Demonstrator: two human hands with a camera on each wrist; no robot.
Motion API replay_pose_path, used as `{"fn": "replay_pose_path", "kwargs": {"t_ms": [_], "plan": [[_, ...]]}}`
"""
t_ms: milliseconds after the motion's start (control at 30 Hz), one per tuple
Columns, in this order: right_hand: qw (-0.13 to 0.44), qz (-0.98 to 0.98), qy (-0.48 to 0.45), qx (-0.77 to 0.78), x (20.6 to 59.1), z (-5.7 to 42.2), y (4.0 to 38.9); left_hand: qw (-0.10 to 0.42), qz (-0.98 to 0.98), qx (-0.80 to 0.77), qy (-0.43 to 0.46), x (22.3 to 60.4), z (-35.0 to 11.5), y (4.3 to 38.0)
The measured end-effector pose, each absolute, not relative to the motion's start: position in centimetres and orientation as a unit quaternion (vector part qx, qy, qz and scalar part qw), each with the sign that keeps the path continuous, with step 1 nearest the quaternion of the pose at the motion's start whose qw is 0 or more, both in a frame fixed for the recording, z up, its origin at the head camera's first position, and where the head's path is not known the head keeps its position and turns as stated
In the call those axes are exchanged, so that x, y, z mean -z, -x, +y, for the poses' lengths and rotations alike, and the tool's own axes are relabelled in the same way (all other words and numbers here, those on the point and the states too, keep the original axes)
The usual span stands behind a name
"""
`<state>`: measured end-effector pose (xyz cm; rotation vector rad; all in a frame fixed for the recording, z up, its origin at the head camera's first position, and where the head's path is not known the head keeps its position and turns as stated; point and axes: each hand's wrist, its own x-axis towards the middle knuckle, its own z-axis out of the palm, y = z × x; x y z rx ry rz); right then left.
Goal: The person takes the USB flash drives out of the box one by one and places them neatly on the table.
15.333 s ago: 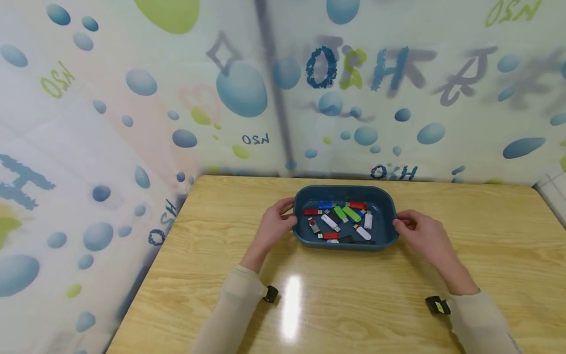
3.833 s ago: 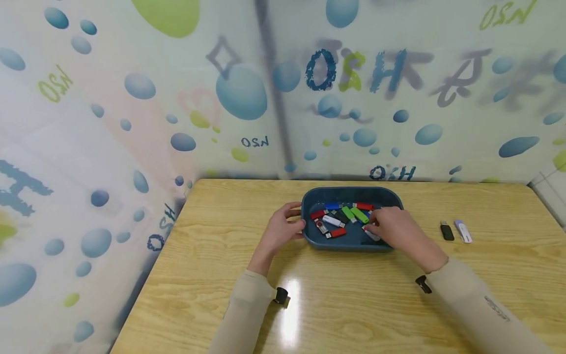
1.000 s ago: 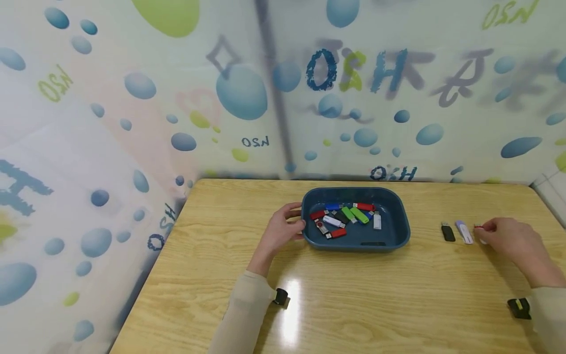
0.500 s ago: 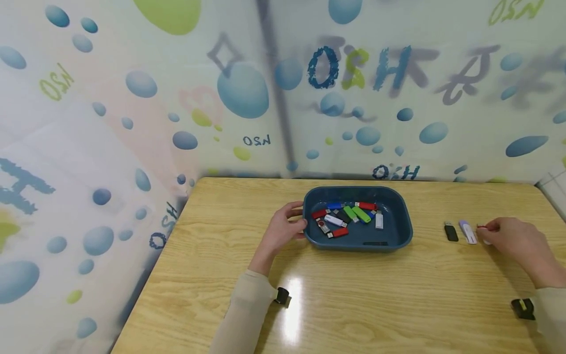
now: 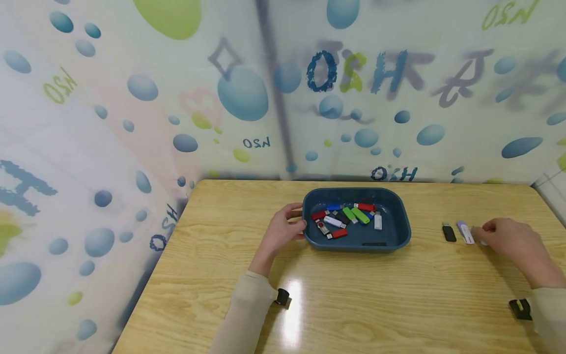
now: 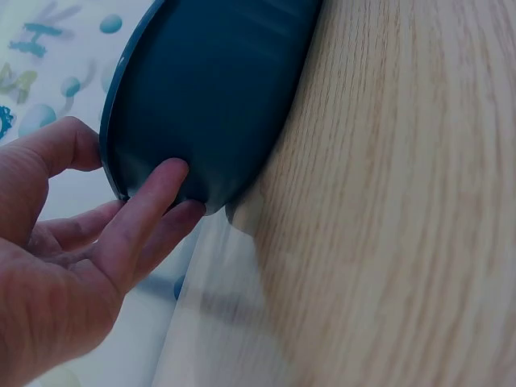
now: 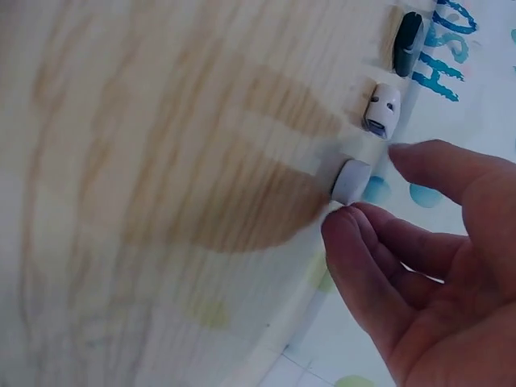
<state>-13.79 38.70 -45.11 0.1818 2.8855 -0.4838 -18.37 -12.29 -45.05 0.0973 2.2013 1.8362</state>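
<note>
The dark blue plastic tray (image 5: 358,246) holds several USB sticks, among them two green ones (image 5: 355,215), red ones (image 5: 365,207) and a white one (image 5: 378,221). At its left end my left hand (image 5: 284,228) holds the wall, with bent fingers (image 6: 167,185) against the outside and rim. To the right, a black USB stick (image 5: 449,233) and a white-and-purple USB stick (image 5: 466,233) lie side by side on the table. Beside them is my right hand (image 5: 513,241), around a white USB stick (image 7: 351,181). Its thumb is at the stick's lower end; the index finger extends apart from it.
The wooden table (image 5: 376,305) backs onto a wall covering (image 5: 283,98) printed with bubbles and letters. A dark flat stick (image 5: 374,244) lies near the tray's front wall. Black wrist cameras (image 5: 520,309) hang from the sleeves.
From the tray, my right hand has carried the white USB stick to the table's right side. Over the last half second its index finger has straightened. My left hand stays at the tray.
</note>
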Motion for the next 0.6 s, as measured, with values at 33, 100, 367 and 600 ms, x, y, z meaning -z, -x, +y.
{"fn": "replay_pose_path", "kwargs": {"t_ms": [33,100,367,600], "plan": [[0.097,0.98,-0.063,0.164,45.1,38.6,13.7,0.136,0.76,-0.635,-0.033,45.1,-12.2,18.4],[0.076,0.982,-0.063,0.162,44.9,38.3,13.4,0.136,0.76,-0.634,-0.033,45.2,-12.2,18.3],[-0.006,0.984,-0.02,0.179,42.4,33.9,13.4,0.127,0.764,-0.631,-0.037,45.4,-12.4,18.6],[-0.075,0.975,0.048,0.203,40.1,28.2,13.8,0.122,0.763,-0.633,-0.041,45.5,-12.4,18.7]]}}
